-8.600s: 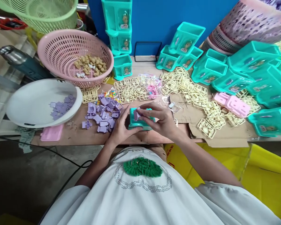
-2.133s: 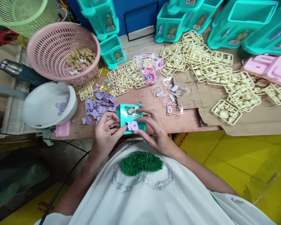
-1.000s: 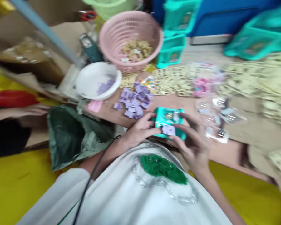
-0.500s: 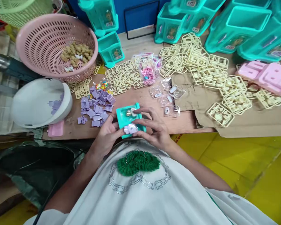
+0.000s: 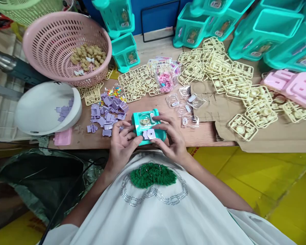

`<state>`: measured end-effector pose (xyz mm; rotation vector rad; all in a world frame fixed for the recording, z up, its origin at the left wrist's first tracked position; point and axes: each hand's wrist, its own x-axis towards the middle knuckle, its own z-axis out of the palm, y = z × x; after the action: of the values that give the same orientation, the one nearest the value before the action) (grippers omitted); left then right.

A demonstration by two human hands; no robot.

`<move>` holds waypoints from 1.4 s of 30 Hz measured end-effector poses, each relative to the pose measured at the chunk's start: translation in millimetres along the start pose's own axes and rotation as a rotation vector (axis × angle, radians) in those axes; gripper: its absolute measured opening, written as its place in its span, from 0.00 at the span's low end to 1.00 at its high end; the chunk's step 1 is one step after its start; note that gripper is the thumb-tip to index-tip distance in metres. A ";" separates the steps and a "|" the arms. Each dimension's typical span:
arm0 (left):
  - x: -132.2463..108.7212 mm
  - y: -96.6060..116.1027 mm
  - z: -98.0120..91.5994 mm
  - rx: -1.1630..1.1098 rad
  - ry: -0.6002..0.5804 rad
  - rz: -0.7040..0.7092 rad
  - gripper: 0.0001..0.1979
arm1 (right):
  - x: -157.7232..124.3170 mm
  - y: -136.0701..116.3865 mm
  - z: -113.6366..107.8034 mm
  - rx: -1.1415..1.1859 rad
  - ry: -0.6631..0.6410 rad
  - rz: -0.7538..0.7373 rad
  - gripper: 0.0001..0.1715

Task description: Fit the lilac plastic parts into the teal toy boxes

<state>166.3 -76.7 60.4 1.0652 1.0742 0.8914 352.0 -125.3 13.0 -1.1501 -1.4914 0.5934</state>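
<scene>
I hold a small teal plastic box [image 5: 139, 119] at the near edge of the wooden table [image 5: 204, 134], both hands on it. My left hand [image 5: 121, 143] grips its left side, thumb by a lilac piece [image 5: 150, 134] on the box's front face. My right hand [image 5: 172, 137] wraps the right side, with fingers over the top and thumb under the lilac piece. A round clear window shows on the box above that piece. A heap of loose lilac parts [image 5: 108, 114] lies just left of my hands.
A white bowl [image 5: 38, 112] with lilac parts and a pink basket [image 5: 53, 37] of tan pieces stand at the left. Cream part frames [image 5: 219, 71], clear blisters [image 5: 186, 105], pink blocks [image 5: 293, 85] and stacked teal boxes [image 5: 265, 30] fill the rest. A dark bag [image 5: 35, 177] lies below left.
The teal box has turned slightly in my hands, and the lilac piece now sits flatter on its front. My view swung left a second ago and has come back.
</scene>
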 end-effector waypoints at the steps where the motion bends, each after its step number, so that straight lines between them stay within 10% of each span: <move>1: -0.8 1.3 0.7 0.024 -0.002 0.022 0.22 | -0.7 -0.5 -0.4 -0.019 0.038 0.000 0.17; 17: 3.6 -11.5 -12.0 0.129 -0.002 0.019 0.13 | -2.2 -12.3 9.3 -0.258 -0.027 -0.126 0.02; 21: 0.3 -3.7 -9.0 0.170 -0.011 0.096 0.10 | 1.0 -17.0 2.1 -0.307 -0.019 -0.152 0.13; 27: 0.1 -8.5 -10.7 0.158 -0.242 0.031 0.32 | 8.0 -16.5 4.4 -0.514 -0.215 -0.183 0.17; 36: 11.1 -52.0 -27.0 0.155 -0.195 0.186 0.34 | 17.4 -10.7 14.4 0.265 0.300 0.294 0.21; 42: 17.5 -28.5 -36.1 0.412 -0.171 0.408 0.17 | 7.6 -6.1 13.6 0.370 0.373 0.354 0.19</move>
<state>137.5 -59.4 24.4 1.7171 0.9315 0.8957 337.8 -118.0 18.0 -1.1598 -0.8235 0.8068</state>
